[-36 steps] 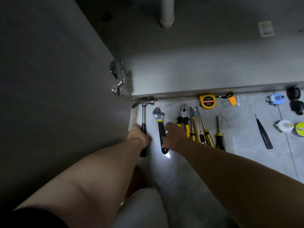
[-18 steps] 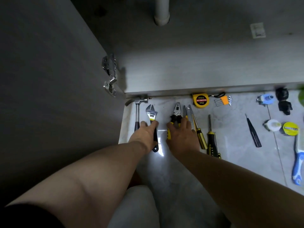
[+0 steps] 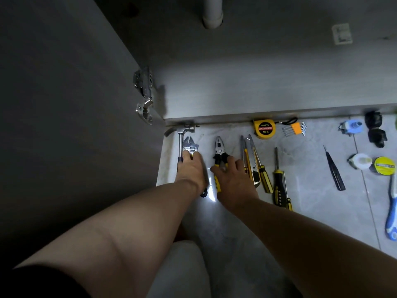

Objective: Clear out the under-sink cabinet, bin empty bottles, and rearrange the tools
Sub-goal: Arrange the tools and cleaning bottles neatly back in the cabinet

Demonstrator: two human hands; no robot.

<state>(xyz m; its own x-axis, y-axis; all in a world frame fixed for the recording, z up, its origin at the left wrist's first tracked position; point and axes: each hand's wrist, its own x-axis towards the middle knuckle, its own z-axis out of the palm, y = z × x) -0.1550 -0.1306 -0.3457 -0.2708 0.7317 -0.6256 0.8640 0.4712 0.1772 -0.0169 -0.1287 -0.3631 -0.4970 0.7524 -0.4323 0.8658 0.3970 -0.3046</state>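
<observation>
Tool-rearranging step: left hand [image 3: 190, 168] lies over the adjustable wrench [image 3: 190, 145] beside the hammer [image 3: 180, 140], right hand [image 3: 233, 179] spread on the pliers [image 3: 219, 154] (true grips indeterminable); next, presumably, even spacing along the floor [image 3: 300, 168] row.

My tools lie in a row near the floor's cabinet edge: hammer [image 3: 180, 138], adjustable wrench [image 3: 190, 145], yellow-handled pliers [image 3: 219, 150], screwdrivers [image 3: 279, 181].

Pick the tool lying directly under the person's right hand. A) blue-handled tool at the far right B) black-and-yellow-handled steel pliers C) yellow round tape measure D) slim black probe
B: the right hand covers the handles of the black-and-yellow-handled steel pliers, whose jaws stick out beyond the fingers.
</observation>
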